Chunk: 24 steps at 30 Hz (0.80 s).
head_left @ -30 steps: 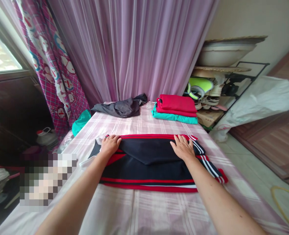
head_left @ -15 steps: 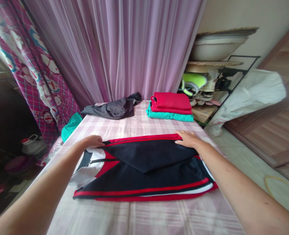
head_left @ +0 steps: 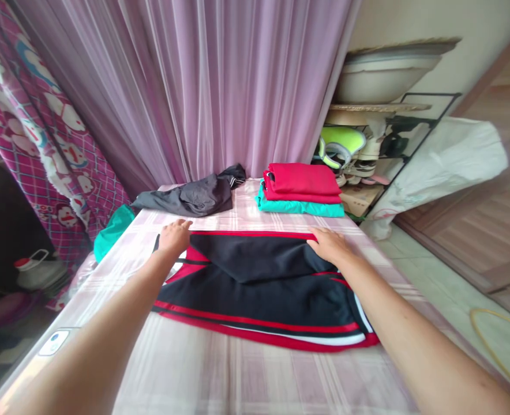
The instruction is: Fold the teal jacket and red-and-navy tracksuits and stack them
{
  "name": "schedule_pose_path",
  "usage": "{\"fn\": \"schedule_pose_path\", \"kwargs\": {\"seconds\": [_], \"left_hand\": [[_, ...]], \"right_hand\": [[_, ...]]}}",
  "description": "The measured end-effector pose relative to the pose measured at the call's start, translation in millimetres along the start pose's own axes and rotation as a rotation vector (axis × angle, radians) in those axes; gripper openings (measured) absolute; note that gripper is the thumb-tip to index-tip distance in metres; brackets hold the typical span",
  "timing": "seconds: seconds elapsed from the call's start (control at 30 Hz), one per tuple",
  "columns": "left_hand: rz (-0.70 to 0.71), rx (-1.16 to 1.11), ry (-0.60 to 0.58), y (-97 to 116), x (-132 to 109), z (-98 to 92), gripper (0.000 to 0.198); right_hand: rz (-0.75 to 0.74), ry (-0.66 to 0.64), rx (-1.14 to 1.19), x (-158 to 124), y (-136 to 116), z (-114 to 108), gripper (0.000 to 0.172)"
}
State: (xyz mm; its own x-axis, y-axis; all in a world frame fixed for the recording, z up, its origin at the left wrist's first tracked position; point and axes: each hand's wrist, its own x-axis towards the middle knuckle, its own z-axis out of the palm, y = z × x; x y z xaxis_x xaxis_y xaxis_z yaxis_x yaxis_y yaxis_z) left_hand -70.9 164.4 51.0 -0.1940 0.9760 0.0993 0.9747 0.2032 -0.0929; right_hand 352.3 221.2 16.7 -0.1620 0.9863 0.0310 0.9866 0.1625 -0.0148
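A black garment [head_left: 255, 294] with red and white trim lies folded across the plaid-covered table [head_left: 194, 374]. My left hand [head_left: 175, 236] rests on its far left corner, over the white and red part, fingers bent and partly hidden by the back of the hand. At the far right corner, my right hand [head_left: 327, 245] lies on the cloth with thumb and fingers apart. The garment's near edge shows red, black and white stripes, angled down toward the right.
A red folded cloth [head_left: 302, 181] sits on a teal one [head_left: 300, 206] at the table's back. Left of them lies a dark grey garment [head_left: 194, 196]. A teal cloth [head_left: 113, 230] hangs at the left edge. A phone [head_left: 53, 341] lies near my left forearm.
My left hand has moved right and slightly away, onto the garment. The garment's left end has shifted inward and away, covering less to the left. My right hand has barely moved.
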Motion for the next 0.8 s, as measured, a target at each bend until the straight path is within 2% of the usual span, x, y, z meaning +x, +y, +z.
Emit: {"fn": "schedule_pose_path", "kwargs": {"seconds": [0.07, 0.17, 0.27, 0.33, 0.4, 0.47, 0.57, 0.63, 0.73, 0.8], "left_hand": [[0.106, -0.064, 0.06, 23, -19, 12.7, 0.048], [0.253, -0.143, 0.023, 50, -53, 33.8, 0.055], [0.266, -0.174, -0.088, 60, -77, 51.2, 0.062], [0.234, -0.181, -0.121, 58, -81, 57.4, 0.064], [0.218, -0.183, -0.133, 56, -78, 58.7, 0.064], [0.218, -0.181, -0.153, 54, -74, 56.1, 0.064], [0.21, -0.169, -0.168, 57, -76, 48.9, 0.063], [0.203, -0.155, -0.097, 60, -85, 44.6, 0.06], [0.244, -0.144, 0.038, 63, -109, 42.3, 0.055], [0.289, -0.153, 0.04, 62, -123, 43.9, 0.053]], "right_hand": [[-0.031, 0.092, 0.037, -7, -10, 1, 0.052], [-0.129, 0.169, 0.071, -21, -26, 6, 0.054], [-0.141, 0.008, 0.009, -34, -36, 16, 0.058], [-0.112, -0.116, -0.033, -38, -37, 21, 0.061], [-0.099, -0.171, -0.037, -39, -37, 20, 0.062], [-0.084, -0.172, -0.011, -41, -37, 12, 0.061], [-0.083, -0.054, 0.029, -55, -40, 0, 0.06], [-0.122, 0.027, 0.046, -70, -41, -3, 0.058], [-0.189, -0.019, 0.042, -92, -39, 4, 0.055], [-0.201, -0.041, 0.053, -101, -33, 10, 0.052]]}}
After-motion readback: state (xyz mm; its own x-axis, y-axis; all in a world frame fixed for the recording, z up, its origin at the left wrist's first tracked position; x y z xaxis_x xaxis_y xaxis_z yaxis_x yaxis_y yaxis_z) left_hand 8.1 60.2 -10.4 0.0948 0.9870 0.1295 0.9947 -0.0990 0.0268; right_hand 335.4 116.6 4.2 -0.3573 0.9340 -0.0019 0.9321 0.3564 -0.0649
